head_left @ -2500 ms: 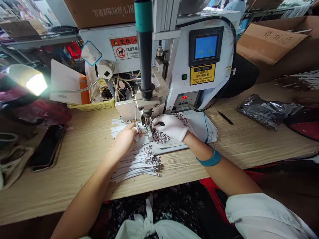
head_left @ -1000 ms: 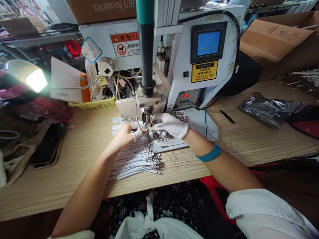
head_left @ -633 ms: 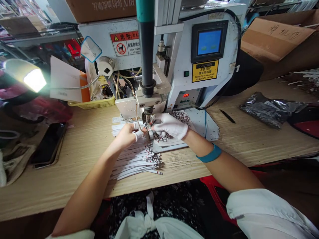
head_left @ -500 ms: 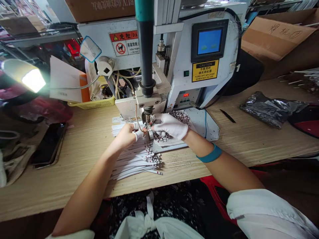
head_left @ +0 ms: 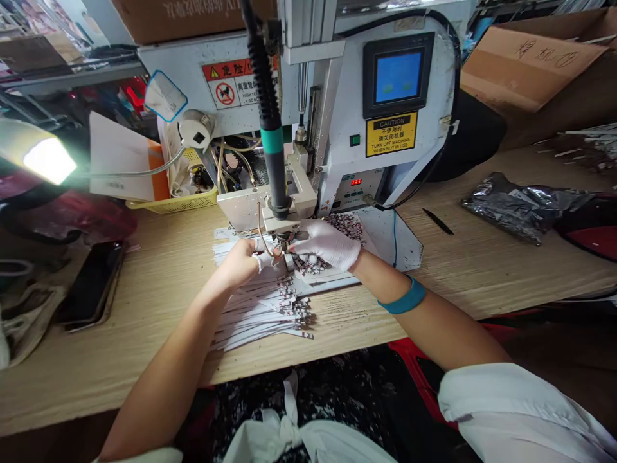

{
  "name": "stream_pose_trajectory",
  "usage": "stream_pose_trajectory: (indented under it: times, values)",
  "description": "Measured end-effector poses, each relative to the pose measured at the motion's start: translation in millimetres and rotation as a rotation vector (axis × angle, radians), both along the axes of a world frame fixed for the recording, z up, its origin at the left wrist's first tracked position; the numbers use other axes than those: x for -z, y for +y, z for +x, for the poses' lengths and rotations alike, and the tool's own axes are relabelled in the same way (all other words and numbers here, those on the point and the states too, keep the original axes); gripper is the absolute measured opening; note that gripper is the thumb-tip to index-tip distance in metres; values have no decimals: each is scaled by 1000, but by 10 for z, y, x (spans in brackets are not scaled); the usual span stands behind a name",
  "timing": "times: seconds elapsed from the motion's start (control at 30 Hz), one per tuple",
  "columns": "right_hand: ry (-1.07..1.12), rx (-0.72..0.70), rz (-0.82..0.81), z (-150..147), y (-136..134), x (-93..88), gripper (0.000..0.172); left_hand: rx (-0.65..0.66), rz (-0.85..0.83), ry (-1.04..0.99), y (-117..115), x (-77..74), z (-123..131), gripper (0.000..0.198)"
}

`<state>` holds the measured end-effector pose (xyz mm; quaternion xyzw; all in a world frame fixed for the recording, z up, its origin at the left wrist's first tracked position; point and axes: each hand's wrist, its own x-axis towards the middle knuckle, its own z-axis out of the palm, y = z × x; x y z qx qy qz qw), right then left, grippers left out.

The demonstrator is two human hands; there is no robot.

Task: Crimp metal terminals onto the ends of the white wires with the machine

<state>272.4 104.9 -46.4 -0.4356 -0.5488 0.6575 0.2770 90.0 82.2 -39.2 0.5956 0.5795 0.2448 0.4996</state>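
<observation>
My left hand (head_left: 242, 262), with white finger covers, is closed in a pinch right beside the tip of the soldering head (head_left: 278, 215). From the other side my right hand (head_left: 332, 244), in a white glove, reaches in with its fingers closed close to that same tip. Whatever the fingertips hold is too small and too hidden to make out. White flat strips (head_left: 255, 315) with dark-and-red marked ends lie in a bundle below my hands. Under and behind my right hand is a pile of small parts (head_left: 348, 225) on a pale board.
The machine's screen (head_left: 398, 77) and a yellow caution label (head_left: 391, 134) face me. A lit lamp (head_left: 48, 159) and a phone (head_left: 91, 283) are on the left. To the right lie black tweezers (head_left: 438, 221), a silvery bag (head_left: 518, 206) and a cardboard box (head_left: 535, 67).
The soldering head has come down toward my fingertips, its teal-banded handle sinking. The red digits on the machine have changed. Both hands stay almost in place; the view has shifted slightly.
</observation>
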Motion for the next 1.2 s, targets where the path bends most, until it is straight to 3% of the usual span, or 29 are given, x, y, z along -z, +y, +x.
stream_pose_trajectory:
  times: [0.37,0.5,0.67,0.77,0.9,1.07,1.2]
  values:
    - [23,23,101,2,-13,29,22,18,23,-9,-4,-28,17,28]
    - [-30,-17,130,64,9,-23,20,37,67,43,-28,-103,-25,29]
    - [-418,33,533,288,128,-133,9,129,90,222,-113,-195,-152,25]
    - [-596,-45,643,366,152,-173,11,179,60,245,-154,-185,-169,23]
    - [-630,-180,615,341,53,-227,17,233,35,166,-204,-211,-141,25]
    - [-473,-465,494,212,-152,-287,29,325,39,128,-300,-302,-106,26]
    - [-338,-466,406,118,-226,-273,27,322,78,115,-352,-342,-80,26]
